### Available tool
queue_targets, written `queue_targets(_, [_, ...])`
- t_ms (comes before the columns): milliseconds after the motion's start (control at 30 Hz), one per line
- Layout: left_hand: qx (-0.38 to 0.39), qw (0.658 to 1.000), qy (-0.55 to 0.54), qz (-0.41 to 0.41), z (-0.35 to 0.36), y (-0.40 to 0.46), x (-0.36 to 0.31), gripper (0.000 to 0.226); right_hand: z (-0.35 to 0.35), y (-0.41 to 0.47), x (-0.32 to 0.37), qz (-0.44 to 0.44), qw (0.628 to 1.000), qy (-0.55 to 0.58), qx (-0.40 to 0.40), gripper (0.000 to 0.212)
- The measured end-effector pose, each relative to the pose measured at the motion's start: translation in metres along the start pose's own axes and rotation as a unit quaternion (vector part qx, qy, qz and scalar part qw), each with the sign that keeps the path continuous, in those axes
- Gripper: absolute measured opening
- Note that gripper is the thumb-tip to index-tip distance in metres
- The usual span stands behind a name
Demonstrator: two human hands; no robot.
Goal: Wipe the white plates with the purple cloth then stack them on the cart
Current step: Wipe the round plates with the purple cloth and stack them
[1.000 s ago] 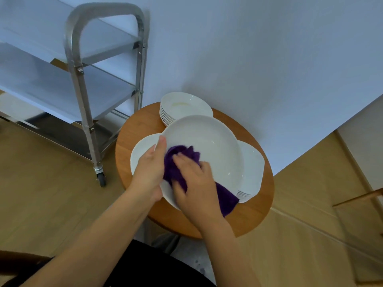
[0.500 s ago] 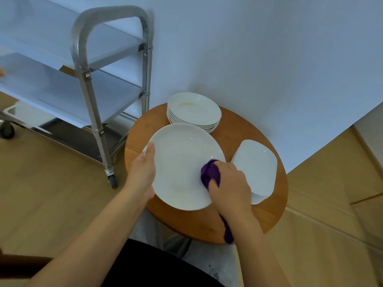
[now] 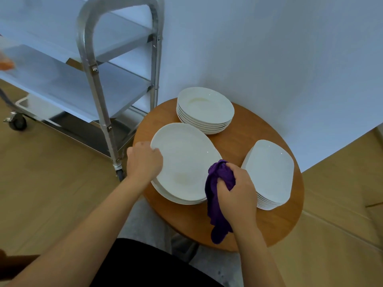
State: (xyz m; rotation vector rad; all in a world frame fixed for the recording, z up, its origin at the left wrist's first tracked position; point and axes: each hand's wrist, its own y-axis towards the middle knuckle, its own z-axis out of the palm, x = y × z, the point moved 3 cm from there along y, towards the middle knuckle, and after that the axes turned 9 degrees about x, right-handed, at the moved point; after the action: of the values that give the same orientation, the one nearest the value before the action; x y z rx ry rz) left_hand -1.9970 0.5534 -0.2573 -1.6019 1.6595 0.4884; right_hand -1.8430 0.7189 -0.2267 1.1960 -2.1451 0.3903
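A large white oval plate [image 3: 186, 160] lies on top of a stack of like plates on the round wooden table [image 3: 275, 228]. My left hand [image 3: 144, 160] grips its left rim, fingers curled over the edge. My right hand [image 3: 238, 189] holds the bunched purple cloth [image 3: 217, 201] at the plate's right edge, and the cloth's tail hangs down over the table. A stack of round white bowls [image 3: 205, 109] stands at the back of the table. A stack of squarish white plates [image 3: 269, 172] stands at the right.
The metal cart [image 3: 91, 65] with flat shelves stands left of the table, one caster [image 3: 17, 122] on the wooden floor. A pale wall rises behind the table. An orange object [image 3: 6, 64] shows at the far left edge.
The oval plate has gone from tilted in my left hand to lying flat on its stack. My right hand drew the cloth off the plate face to its right edge.
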Motion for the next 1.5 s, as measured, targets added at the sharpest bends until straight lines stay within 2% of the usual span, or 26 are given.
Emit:
queue_targets(133, [0.056,0.997,-0.045,-0.020,0.011,0.009,0.007,0.048,0.009,0.004,0.002,-0.008,1.000,0.010,0.003,0.043])
queue_targets(233, [0.097,0.992,-0.070,-0.046,0.022,0.011,0.021,0.049,0.013,0.006,0.001,-0.006,1.000,0.009,0.005,0.044])
queue_targets(433, [0.089,0.990,-0.099,-0.038,0.029,0.014,0.030,0.045,0.016,0.013,-0.001,0.002,1.000,0.024,0.007,0.042])
queue_targets(600, [0.088,0.996,-0.029,-0.017,0.025,0.018,0.025,0.055,0.014,0.028,0.000,0.020,0.997,0.069,0.002,0.043])
queue_targets(667, [0.075,0.997,0.023,0.001,0.021,0.025,0.016,0.061,0.013,0.037,0.003,0.032,0.993,0.109,-0.003,0.039])
queue_targets(733, [0.062,0.996,0.038,0.043,0.019,0.036,0.001,0.054,0.013,0.047,0.007,0.039,0.988,0.149,-0.003,0.033])
queue_targets(867, [0.072,0.990,-0.003,0.121,0.020,0.072,-0.032,0.015,0.016,0.070,0.012,0.042,0.982,0.182,-0.007,0.030])
queue_targets(900, [0.070,0.989,-0.009,0.130,0.020,0.081,-0.040,0.017,0.017,0.076,0.012,0.045,0.981,0.186,-0.007,0.030])
queue_targets(1000, [0.029,0.988,0.022,0.151,0.018,0.108,-0.060,0.040,0.023,0.088,0.009,0.054,0.976,0.213,-0.007,0.029])
queue_targets(1067, [0.022,0.989,0.043,0.138,0.023,0.123,-0.073,0.044,0.028,0.093,0.006,0.059,0.974,0.218,-0.005,0.029])
queue_targets(1167, [0.116,0.992,-0.020,0.054,0.042,0.139,-0.088,0.044,0.034,0.097,0.001,0.070,0.971,0.229,-0.004,0.027])
queue_targets(1233, [0.153,0.986,-0.071,0.009,0.052,0.143,-0.093,0.040,0.037,0.099,-0.001,0.078,0.969,0.233,0.003,0.028])
queue_targets(1500, [0.164,0.968,-0.176,-0.065,0.053,0.144,-0.098,0.021,0.034,0.108,-0.003,0.086,0.961,0.262,0.005,0.027])
